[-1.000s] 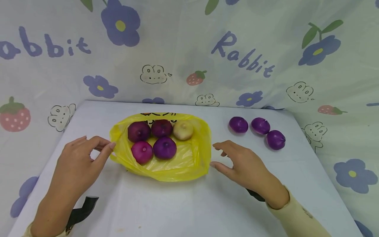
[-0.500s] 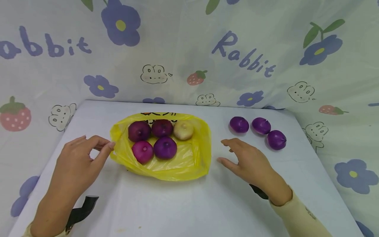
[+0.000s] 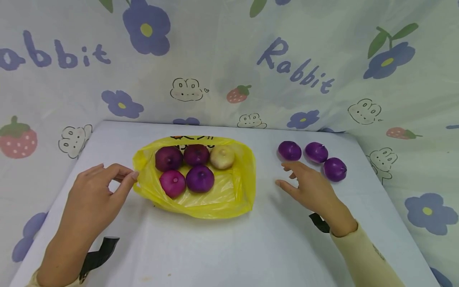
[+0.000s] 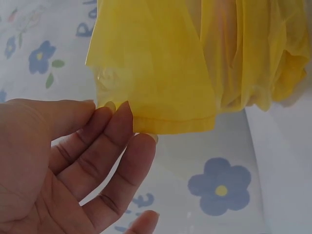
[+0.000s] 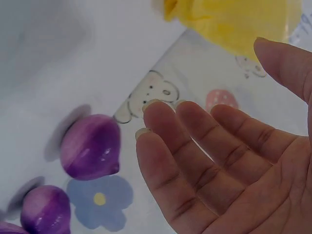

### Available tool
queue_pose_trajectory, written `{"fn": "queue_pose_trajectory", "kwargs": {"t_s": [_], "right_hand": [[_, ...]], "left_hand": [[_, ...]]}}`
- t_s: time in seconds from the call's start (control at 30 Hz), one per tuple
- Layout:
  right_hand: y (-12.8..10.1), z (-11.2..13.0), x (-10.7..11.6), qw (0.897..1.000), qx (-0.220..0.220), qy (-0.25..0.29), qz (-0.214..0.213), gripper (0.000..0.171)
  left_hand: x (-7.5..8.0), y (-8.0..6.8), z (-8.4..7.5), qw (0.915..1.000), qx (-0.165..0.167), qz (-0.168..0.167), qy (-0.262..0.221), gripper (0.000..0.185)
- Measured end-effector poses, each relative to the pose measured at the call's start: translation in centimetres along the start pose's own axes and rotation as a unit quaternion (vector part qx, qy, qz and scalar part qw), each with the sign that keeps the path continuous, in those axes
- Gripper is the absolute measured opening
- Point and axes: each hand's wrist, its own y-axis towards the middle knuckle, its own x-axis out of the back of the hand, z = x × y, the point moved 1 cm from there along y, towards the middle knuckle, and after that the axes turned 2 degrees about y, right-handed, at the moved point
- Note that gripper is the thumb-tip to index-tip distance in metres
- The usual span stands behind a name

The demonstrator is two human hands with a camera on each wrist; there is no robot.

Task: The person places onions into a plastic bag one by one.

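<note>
Light is bright, even and soft in the head view, with only faint, short shadows on the desk (image 3: 215, 247) under the hands and beside the yellow bag (image 3: 229, 195), and no hard glare. That view is sharp in the middle, while the backdrop bows slightly toward the edges. The right wrist view is soft and hazy, the purple onions (image 5: 90, 146) blurred with small highlights. The left wrist view is clearer, the bag glowing translucent.

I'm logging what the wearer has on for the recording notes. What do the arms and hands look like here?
Both hands, left hand and right hand, are bare, without rings. The right arm wears a cream long sleeve bearing a small dark marking. A black strap sits at the left wrist, another black strap at the right.
</note>
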Motion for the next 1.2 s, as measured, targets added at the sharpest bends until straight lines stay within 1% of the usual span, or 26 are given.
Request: {"fn": "queue_pose_trajectory", "kwargs": {"t_s": [0.2,0.4,0.57,0.67,0.8,0.9,1.07,1.2], "right_hand": [[0.6,-1.5,-0.1,0.999,-0.038,0.011,0.028,0.053],[1.1,-2.8,0.0,0.999,-0.045,-0.005,0.025,0.055],[1.4,-3.5,0.1,0.998,-0.056,-0.019,0.028,0.066],[1.6,-3.9,0.2,0.997,-0.066,-0.018,0.029,0.074],[2.0,-4.6,0.2,0.997,-0.073,-0.021,0.023,0.079],[2.4,-5.4,0.0,0.997,-0.075,-0.022,0.020,0.079],[3.1,-6.8,-0.2,0.996,-0.087,-0.016,0.021,0.073],[3.5,-7.4,-0.3,0.995,-0.095,-0.011,0.025,0.072]], "left_hand": [[0.0,-0.1,0.0,1.0000,-0.001,-0.001,-0.001,0.016],[0.0,-0.1,0.0,1.0000,-0.001,-0.001,0.000,0.016],[0.0,-0.1,0.0,1.0000,-0.004,-0.009,-0.001,0.015],[0.0,-0.1,0.0,1.0000,-0.001,-0.006,0.000,0.016],[0.0,-0.1,0.0,1.0000,0.002,-0.001,0.001,0.017],[0.0,0.0,0.0,1.0000,0.003,0.000,0.001,0.017],[0.0,0.0,-0.1,0.9999,0.007,0.007,0.005,0.018],[0.0,0.0,0.0,0.9999,0.006,0.010,0.007,0.019]]}}
